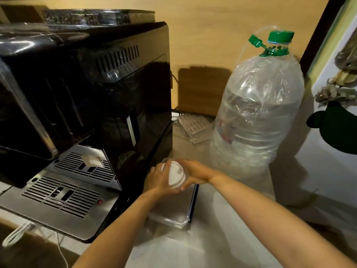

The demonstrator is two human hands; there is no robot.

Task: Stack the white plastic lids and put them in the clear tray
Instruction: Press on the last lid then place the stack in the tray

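While 2 hands – left hand, right hand – wrap fingers round lid stack – count unclear – above 1 clear tray.

we see coffee machine at left on counter, water jug at right, near wall. tray between them, just beside machine's right side. both hands above tray's far end: left hand left of lids, right hand right, lids between.

Head view, angled down, close over counter.
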